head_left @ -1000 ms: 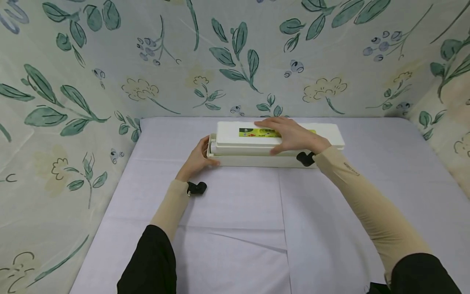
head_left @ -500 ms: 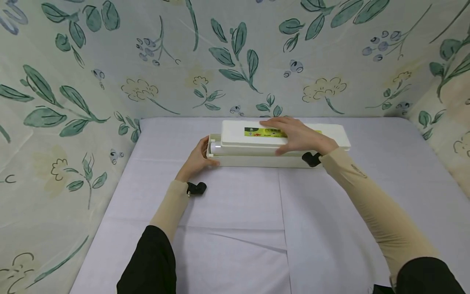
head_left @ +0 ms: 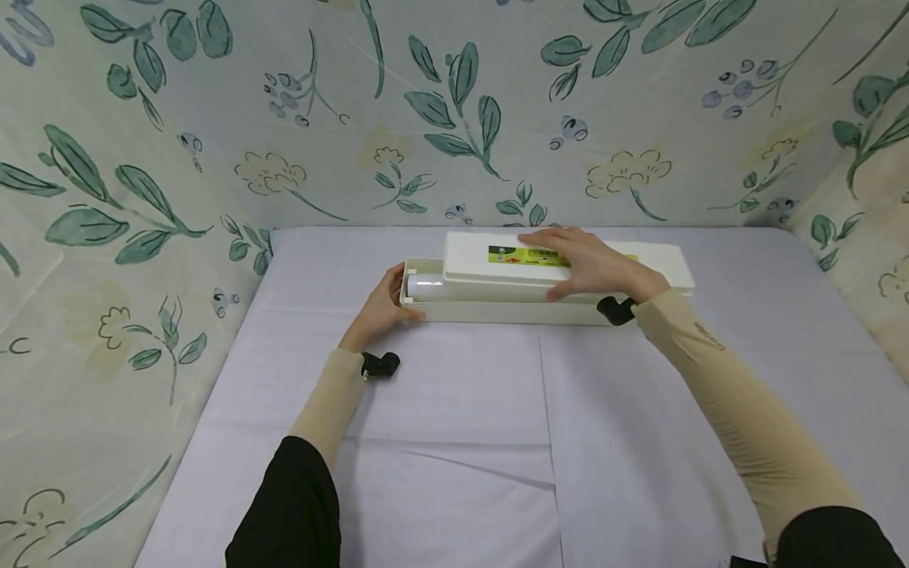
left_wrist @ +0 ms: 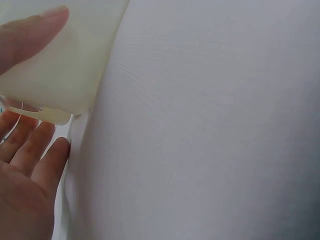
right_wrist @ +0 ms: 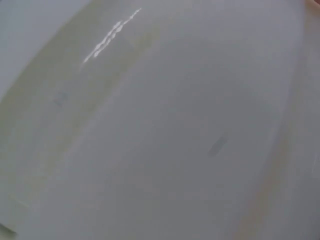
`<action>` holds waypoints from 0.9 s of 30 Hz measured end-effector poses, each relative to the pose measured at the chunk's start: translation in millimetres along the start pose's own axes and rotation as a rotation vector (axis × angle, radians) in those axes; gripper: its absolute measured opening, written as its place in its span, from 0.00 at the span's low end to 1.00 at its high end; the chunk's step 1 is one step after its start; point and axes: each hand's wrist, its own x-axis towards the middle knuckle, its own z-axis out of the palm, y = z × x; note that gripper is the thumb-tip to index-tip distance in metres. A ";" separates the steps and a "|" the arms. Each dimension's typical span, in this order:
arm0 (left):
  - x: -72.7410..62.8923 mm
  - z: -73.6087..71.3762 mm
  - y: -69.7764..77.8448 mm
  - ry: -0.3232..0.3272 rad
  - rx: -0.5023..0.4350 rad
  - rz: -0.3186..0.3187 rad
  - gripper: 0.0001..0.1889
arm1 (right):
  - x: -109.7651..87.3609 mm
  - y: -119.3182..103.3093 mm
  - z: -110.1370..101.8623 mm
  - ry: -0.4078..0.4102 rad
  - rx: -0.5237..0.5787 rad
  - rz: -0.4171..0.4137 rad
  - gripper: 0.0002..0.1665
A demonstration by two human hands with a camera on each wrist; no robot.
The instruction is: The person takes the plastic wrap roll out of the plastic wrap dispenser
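Note:
A long white plastic box [head_left: 497, 312], probably a cling film dispenser, lies crosswise near the table's far edge. Its white lid [head_left: 465, 264] with a yellow-green label [head_left: 524, 255] sits offset to the right, over the box's right part. At the uncovered left end shows a shiny whitish roll [head_left: 425, 285]. My left hand [head_left: 381, 310] grips the box's left end, thumb [left_wrist: 35, 37] on the front wall and fingers round the end. With my right hand [head_left: 596, 267] I hold the lid, fingers across its top and thumb at the front edge. The right wrist view is filled by blurred white plastic [right_wrist: 175, 125].
A pale creased cloth [head_left: 454, 394] covers the table. Behind and at the sides hangs a curtain [head_left: 355, 118] with leaves and flowers. A small black camera [head_left: 381, 364] sits at the left wrist, another [head_left: 615, 310] at the right.
My right hand has slid the lid to the right, exposing more of the roll at the left end. The left hand and the box base have stayed in place.

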 end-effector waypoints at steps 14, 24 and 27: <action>-2.7 1.2 5.2 -0.003 -0.022 0.004 0.54 | -13.3 15.5 -1.1 0.013 -0.006 0.051 0.59; 13.0 -2.7 -22.9 0.000 -0.040 -0.003 0.56 | -23.6 25.4 -1.7 0.033 0.012 0.066 0.58; 12.8 -2.9 -24.4 0.001 -0.032 0.004 0.56 | -26.5 28.1 -2.1 0.030 0.007 0.076 0.58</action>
